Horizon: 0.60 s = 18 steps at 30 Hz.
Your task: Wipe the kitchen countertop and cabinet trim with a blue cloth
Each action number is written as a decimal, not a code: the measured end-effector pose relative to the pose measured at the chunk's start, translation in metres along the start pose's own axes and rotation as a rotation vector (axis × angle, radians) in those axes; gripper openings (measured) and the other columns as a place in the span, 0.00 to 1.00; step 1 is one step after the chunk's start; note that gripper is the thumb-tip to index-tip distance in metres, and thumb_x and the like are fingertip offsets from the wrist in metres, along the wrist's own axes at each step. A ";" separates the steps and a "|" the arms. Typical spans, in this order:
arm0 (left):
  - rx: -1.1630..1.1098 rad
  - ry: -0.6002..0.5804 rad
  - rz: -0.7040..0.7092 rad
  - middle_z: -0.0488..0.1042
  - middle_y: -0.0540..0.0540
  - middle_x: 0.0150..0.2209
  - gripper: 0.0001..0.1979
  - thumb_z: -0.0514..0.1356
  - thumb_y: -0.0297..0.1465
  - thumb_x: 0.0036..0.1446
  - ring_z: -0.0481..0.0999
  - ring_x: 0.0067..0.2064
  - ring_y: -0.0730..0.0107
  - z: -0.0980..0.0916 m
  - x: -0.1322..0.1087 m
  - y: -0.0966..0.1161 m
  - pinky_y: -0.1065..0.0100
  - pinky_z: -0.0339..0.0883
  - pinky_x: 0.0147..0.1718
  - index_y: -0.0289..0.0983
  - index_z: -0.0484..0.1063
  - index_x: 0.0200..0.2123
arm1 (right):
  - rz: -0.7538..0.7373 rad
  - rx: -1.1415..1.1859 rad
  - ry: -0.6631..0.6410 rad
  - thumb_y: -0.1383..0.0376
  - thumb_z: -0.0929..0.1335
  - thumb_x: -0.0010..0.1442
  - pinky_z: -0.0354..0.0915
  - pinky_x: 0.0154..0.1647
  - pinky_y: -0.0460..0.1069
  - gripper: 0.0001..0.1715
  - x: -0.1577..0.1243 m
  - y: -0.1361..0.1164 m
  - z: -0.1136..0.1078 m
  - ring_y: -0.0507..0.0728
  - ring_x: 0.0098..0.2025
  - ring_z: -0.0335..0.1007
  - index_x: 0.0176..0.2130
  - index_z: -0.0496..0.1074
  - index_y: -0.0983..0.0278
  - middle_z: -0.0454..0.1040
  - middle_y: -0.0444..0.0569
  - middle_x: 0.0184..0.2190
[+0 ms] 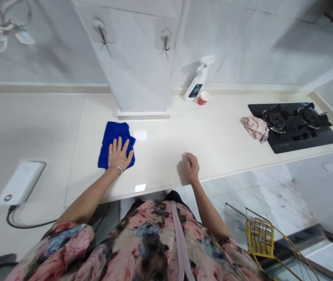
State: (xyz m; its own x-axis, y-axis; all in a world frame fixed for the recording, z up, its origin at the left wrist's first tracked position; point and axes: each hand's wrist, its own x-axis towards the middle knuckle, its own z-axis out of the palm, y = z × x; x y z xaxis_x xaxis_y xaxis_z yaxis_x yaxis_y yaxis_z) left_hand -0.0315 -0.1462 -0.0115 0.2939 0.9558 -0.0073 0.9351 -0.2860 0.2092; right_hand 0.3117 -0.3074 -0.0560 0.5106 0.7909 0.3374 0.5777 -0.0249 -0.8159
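Observation:
A blue cloth (108, 140) lies spread on the pale countertop (166, 156). My left hand (120, 155) rests flat on the cloth, fingers stretched out and a bracelet at the wrist. Near the counter's front edge is my right hand (192, 167), its side toward the surface and its fingers loosely curved together. Nothing shows in the right hand, though its palm side is partly hidden.
A white spray bottle (196, 84) and a red paper cup (203, 98) stand by the back wall. A pink cloth (255, 128) touches the black gas stove (298, 136). At left lies a white power bank (22, 182) with a cable. A yellow woven chair (260, 238) stands below.

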 end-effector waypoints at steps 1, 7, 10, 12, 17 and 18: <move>0.008 -0.017 0.049 0.41 0.37 0.78 0.35 0.45 0.45 0.69 0.36 0.78 0.44 0.003 -0.006 0.015 0.41 0.36 0.73 0.35 0.54 0.74 | 0.031 0.086 -0.026 0.69 0.60 0.60 0.69 0.62 0.60 0.22 0.000 0.000 -0.008 0.61 0.57 0.72 0.48 0.77 0.62 0.78 0.55 0.52; 0.004 -0.083 0.339 0.44 0.36 0.77 0.33 0.51 0.42 0.68 0.39 0.78 0.44 0.019 -0.045 0.110 0.43 0.38 0.73 0.38 0.57 0.73 | 0.369 0.444 0.010 0.59 0.65 0.61 0.74 0.52 0.59 0.16 -0.008 0.006 -0.060 0.61 0.45 0.79 0.37 0.80 0.64 0.83 0.53 0.40; -0.048 -0.101 0.463 0.45 0.34 0.77 0.33 0.52 0.42 0.69 0.40 0.77 0.43 0.030 -0.060 0.155 0.43 0.38 0.73 0.39 0.57 0.73 | 0.497 0.502 0.065 0.58 0.67 0.57 0.76 0.47 0.58 0.16 -0.011 0.010 -0.085 0.59 0.39 0.80 0.36 0.81 0.65 0.83 0.53 0.37; -0.094 -0.124 0.530 0.44 0.35 0.77 0.33 0.54 0.42 0.68 0.40 0.78 0.44 0.038 -0.066 0.186 0.43 0.38 0.73 0.40 0.56 0.74 | 0.526 0.501 0.074 0.59 0.67 0.56 0.76 0.46 0.57 0.15 -0.010 0.012 -0.100 0.59 0.38 0.80 0.35 0.80 0.65 0.83 0.52 0.37; -0.208 -0.201 0.667 0.41 0.36 0.78 0.35 0.56 0.41 0.67 0.37 0.78 0.44 0.057 -0.063 0.261 0.42 0.35 0.73 0.41 0.54 0.74 | 0.377 0.390 0.056 0.62 0.64 0.60 0.76 0.44 0.55 0.16 0.005 0.008 -0.133 0.57 0.39 0.79 0.38 0.80 0.64 0.82 0.51 0.39; -0.229 -0.221 0.699 0.41 0.35 0.78 0.36 0.57 0.41 0.66 0.36 0.78 0.44 0.061 -0.061 0.274 0.41 0.35 0.73 0.41 0.55 0.74 | 0.316 0.349 0.043 0.63 0.63 0.62 0.75 0.44 0.54 0.16 0.008 0.007 -0.138 0.57 0.40 0.79 0.40 0.79 0.63 0.82 0.51 0.41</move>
State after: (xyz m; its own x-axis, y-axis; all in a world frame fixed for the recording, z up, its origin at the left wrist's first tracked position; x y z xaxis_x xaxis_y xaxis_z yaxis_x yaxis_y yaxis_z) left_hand 0.2188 -0.2869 -0.0129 0.8567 0.5156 0.0110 0.4604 -0.7743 0.4342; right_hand 0.4081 -0.3855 0.0058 0.6572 0.7513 0.0603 0.1450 -0.0474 -0.9883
